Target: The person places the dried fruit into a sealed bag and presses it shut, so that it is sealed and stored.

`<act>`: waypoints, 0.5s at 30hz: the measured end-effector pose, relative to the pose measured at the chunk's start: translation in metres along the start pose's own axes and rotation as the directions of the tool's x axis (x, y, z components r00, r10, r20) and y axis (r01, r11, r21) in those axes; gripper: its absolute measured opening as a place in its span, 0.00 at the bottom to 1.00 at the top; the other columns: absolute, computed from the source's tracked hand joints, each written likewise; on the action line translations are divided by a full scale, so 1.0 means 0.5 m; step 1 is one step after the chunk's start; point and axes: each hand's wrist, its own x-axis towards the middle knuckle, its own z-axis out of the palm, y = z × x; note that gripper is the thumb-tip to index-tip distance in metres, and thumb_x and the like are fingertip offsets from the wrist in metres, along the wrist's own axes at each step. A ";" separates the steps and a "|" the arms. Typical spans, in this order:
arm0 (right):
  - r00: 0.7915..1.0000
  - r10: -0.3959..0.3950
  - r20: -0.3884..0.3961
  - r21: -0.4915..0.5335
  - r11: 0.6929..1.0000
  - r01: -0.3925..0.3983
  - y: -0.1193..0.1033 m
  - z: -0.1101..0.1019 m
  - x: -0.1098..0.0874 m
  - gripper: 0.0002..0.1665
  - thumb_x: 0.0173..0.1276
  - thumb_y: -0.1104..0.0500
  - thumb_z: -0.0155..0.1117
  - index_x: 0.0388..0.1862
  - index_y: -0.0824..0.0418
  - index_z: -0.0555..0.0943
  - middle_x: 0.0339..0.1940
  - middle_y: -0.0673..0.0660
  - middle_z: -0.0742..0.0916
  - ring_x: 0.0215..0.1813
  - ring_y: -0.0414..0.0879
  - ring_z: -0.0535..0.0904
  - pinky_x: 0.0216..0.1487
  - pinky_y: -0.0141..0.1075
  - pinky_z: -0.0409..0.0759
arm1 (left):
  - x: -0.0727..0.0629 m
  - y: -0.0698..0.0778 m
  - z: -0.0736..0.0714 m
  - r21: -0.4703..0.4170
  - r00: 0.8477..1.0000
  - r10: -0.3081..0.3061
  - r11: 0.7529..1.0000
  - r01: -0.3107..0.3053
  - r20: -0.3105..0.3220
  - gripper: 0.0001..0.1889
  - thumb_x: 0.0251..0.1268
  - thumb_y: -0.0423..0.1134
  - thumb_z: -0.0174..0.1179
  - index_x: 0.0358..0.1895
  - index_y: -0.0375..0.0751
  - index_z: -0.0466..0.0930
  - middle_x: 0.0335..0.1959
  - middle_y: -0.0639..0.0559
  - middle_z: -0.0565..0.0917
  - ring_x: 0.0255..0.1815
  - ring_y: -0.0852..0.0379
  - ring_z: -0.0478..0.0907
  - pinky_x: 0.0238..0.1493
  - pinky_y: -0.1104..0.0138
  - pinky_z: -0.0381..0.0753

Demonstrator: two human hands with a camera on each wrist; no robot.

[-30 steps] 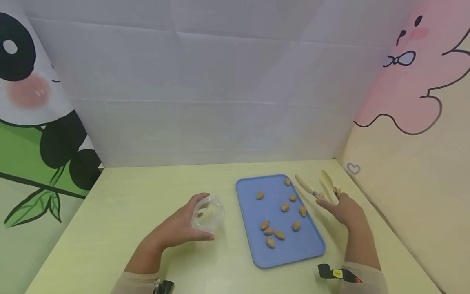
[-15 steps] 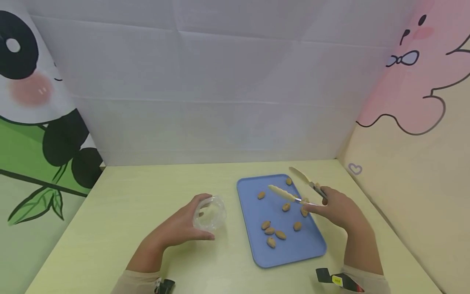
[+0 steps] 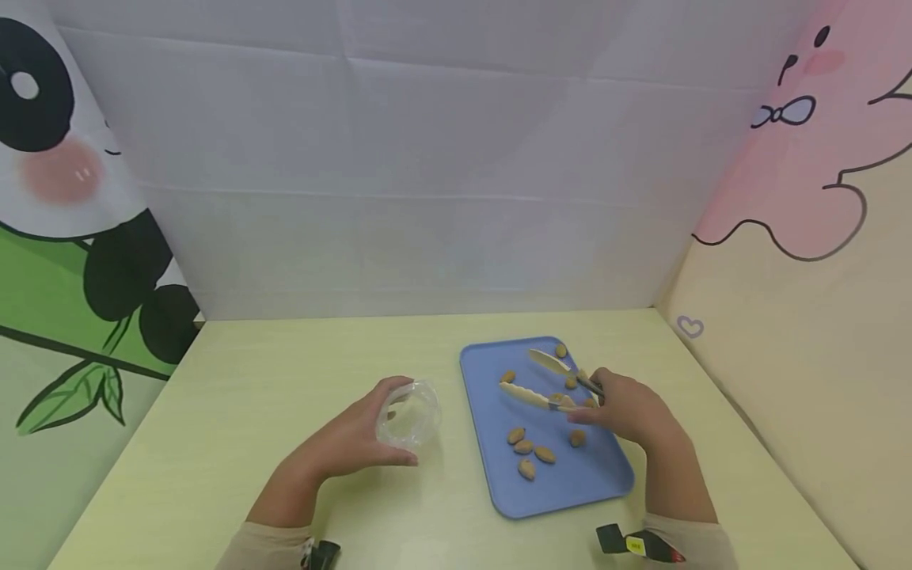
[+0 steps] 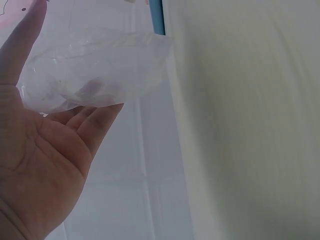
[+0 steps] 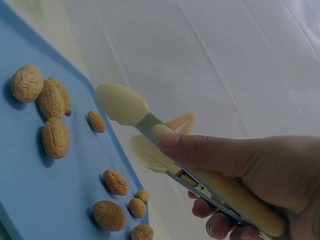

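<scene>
My left hand curves its thumb and fingers around a clear, crinkled plastic bag with a round mouth, to the left of the tray. Several brown, wrinkled nuts in their shells lie scattered on a blue tray. Over the tray's right side, my right hand grips a pair of tongs with cream tips and metal arms. The tips are spread apart and point left, with no nut between them. In the right wrist view the thumb presses along the upper arm of the tongs.
Everything stands on a pale yellow table. A white sheet rises behind its back edge. Side panels with cartoon drawings flank the table, a panda on the left and a pink figure on the right.
My right hand has carried the tongs leftward from the table on the right to over the tray, and their tips now point left. The left hand and bag have stayed nearly still.
</scene>
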 end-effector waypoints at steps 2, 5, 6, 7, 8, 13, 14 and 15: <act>1.000 -0.003 0.002 -0.005 1.000 0.003 -0.003 0.006 0.004 0.43 0.51 0.28 0.70 0.50 0.61 0.76 0.28 0.51 0.79 0.32 0.46 0.74 0.31 0.40 0.70 | 0.000 0.001 0.000 0.003 1.000 -0.001 1.000 0.001 -0.003 0.56 0.33 0.64 0.79 0.71 0.67 0.55 0.60 0.45 0.75 0.56 0.45 0.74 0.47 0.55 0.76; 1.000 -0.004 0.002 -0.013 1.000 0.004 -0.005 0.015 0.008 0.38 0.53 0.31 0.71 0.46 0.60 0.75 0.25 0.51 0.76 0.30 0.46 0.72 0.29 0.39 0.67 | 0.000 0.003 0.000 0.007 1.000 -0.005 1.000 0.005 0.002 0.56 0.33 0.63 0.79 0.71 0.67 0.55 0.61 0.45 0.75 0.56 0.45 0.74 0.47 0.55 0.76; 1.000 -0.006 0.001 -0.015 1.000 0.006 -0.005 0.018 0.009 0.36 0.53 0.32 0.71 0.44 0.59 0.75 0.25 0.51 0.76 0.29 0.46 0.71 0.29 0.39 0.66 | -0.001 0.004 0.000 0.008 1.000 -0.006 1.000 0.006 0.005 0.55 0.34 0.63 0.79 0.71 0.67 0.55 0.61 0.45 0.75 0.56 0.45 0.74 0.47 0.55 0.75; 1.000 -0.007 -0.001 -0.019 1.000 0.007 -0.004 0.020 0.010 0.34 0.54 0.33 0.72 0.43 0.59 0.75 0.24 0.51 0.75 0.28 0.46 0.71 0.28 0.39 0.66 | -0.001 0.004 0.000 0.007 1.000 -0.006 1.000 0.006 0.008 0.56 0.34 0.63 0.79 0.71 0.67 0.55 0.61 0.45 0.74 0.56 0.45 0.74 0.47 0.55 0.75; 1.000 -0.009 -0.002 -0.021 1.000 0.008 -0.004 0.023 0.010 0.33 0.55 0.34 0.72 0.42 0.59 0.74 0.24 0.51 0.74 0.28 0.46 0.70 0.28 0.39 0.65 | -0.001 0.004 0.000 0.006 1.000 -0.006 1.000 0.006 0.010 0.56 0.34 0.63 0.79 0.71 0.66 0.55 0.61 0.45 0.74 0.56 0.45 0.74 0.47 0.55 0.75; 1.000 -0.020 -0.001 -0.034 0.999 0.020 -0.006 0.027 0.014 0.30 0.57 0.36 0.72 0.40 0.58 0.74 0.24 0.51 0.74 0.28 0.46 0.70 0.28 0.39 0.64 | 0.001 0.003 0.003 0.005 1.000 -0.011 1.000 0.011 0.017 0.56 0.35 0.62 0.79 0.72 0.65 0.55 0.61 0.45 0.74 0.56 0.45 0.74 0.47 0.55 0.75; 1.000 -0.021 -0.002 -0.036 0.999 0.021 -0.006 0.028 0.015 0.30 0.57 0.36 0.72 0.41 0.58 0.74 0.24 0.51 0.74 0.28 0.46 0.70 0.28 0.39 0.65 | 0.001 0.003 0.003 0.008 1.000 -0.014 1.000 0.014 0.019 0.56 0.35 0.62 0.79 0.72 0.66 0.55 0.61 0.45 0.74 0.56 0.45 0.74 0.47 0.55 0.75; 1.000 -0.027 -0.002 -0.041 0.999 0.027 -0.006 0.028 0.016 0.30 0.57 0.37 0.72 0.41 0.58 0.75 0.24 0.51 0.75 0.29 0.46 0.71 0.28 0.39 0.65 | 0.001 0.003 0.004 0.012 1.000 -0.017 1.000 0.016 0.021 0.56 0.34 0.62 0.79 0.72 0.66 0.55 0.61 0.46 0.74 0.56 0.45 0.74 0.47 0.54 0.75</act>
